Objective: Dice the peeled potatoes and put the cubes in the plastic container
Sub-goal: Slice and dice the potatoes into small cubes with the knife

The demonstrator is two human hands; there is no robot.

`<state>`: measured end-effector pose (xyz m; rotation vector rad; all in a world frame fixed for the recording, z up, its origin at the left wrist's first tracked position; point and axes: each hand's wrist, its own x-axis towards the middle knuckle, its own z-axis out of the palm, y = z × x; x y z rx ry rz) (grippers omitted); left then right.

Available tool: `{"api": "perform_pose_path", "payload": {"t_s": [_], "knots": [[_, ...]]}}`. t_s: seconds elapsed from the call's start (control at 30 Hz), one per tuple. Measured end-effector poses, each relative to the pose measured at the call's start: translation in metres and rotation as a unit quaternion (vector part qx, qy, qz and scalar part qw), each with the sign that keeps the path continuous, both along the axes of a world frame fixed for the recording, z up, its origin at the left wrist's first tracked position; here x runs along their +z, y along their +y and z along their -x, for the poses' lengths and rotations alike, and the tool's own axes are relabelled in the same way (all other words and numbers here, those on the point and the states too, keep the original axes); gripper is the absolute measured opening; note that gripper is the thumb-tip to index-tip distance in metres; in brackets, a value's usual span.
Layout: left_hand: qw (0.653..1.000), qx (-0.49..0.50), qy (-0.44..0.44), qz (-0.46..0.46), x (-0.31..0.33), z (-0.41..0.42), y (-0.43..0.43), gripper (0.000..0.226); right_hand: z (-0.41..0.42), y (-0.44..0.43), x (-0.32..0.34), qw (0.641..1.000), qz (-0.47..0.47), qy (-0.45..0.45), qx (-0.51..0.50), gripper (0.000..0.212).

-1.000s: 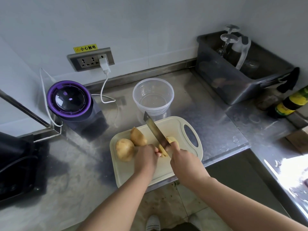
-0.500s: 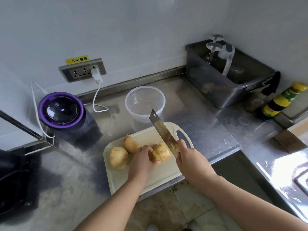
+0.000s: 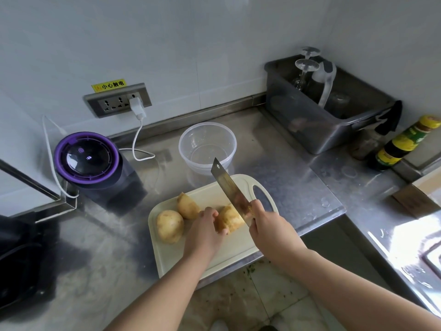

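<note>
A cream cutting board [image 3: 171,256] lies at the front edge of the steel counter. On it are a whole potato [image 3: 170,225], a potato piece [image 3: 187,206] behind it, and a third potato [image 3: 230,220] under the blade. My left hand [image 3: 205,231] holds that third potato with curled fingers. My right hand [image 3: 272,231] grips the handle of a cleaver [image 3: 229,187], its blade set against the potato's right side. The clear plastic container [image 3: 207,145] stands behind the board with nothing in it.
A purple-topped appliance [image 3: 87,160] stands at the left, its white cable running to the wall socket [image 3: 118,101]. A grey tub [image 3: 322,111] with glasses sits at the back right. Sauce bottles [image 3: 403,144] stand further right. A cardboard box [image 3: 417,194] lies at the right edge.
The blade has shifted a little along the potato and my left hand has slid with it. The camera view has moved slightly; the other potatoes stay put.
</note>
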<state>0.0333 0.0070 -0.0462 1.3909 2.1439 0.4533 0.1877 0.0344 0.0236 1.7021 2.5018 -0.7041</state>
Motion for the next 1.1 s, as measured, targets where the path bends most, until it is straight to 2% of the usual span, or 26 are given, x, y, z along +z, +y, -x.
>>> {"api": "perform_pose_path", "payload": {"t_s": [0.13,0.4,0.6,0.73,0.87,0.97,1.03,1.1], "knots": [[1.000,0.012,-0.009,0.005,-0.002,0.000,0.002,0.047,-0.001,0.000,-0.002,1.000,0.008,0.002,-0.006,0.030],[0.999,0.037,-0.008,-0.009,-0.003,-0.010,-0.001,0.041,0.000,0.001,-0.004,1.000,0.018,0.002,-0.013,0.030],[0.996,0.070,-0.053,-0.019,-0.004,-0.012,-0.005,0.041,0.001,-0.002,-0.001,1.000,0.018,-0.003,0.001,0.026],[0.996,0.071,-0.053,-0.024,-0.004,-0.010,-0.008,0.039,0.001,-0.004,-0.001,1.000,0.021,0.005,0.001,0.029],[0.998,0.036,-0.002,-0.053,0.001,0.001,-0.016,0.033,0.000,-0.006,0.000,1.000,0.024,0.014,0.011,0.025],[0.989,-0.081,0.103,-0.067,0.002,0.014,-0.031,0.028,-0.001,-0.011,-0.002,0.999,0.027,0.019,0.034,0.020],[0.983,-0.131,0.114,-0.064,-0.002,0.021,-0.041,0.025,-0.003,-0.015,-0.003,0.998,0.032,0.018,0.048,0.020],[0.985,-0.132,0.080,-0.072,-0.005,0.025,-0.047,0.024,-0.006,-0.020,-0.005,0.997,0.038,0.014,0.062,0.019]]}}
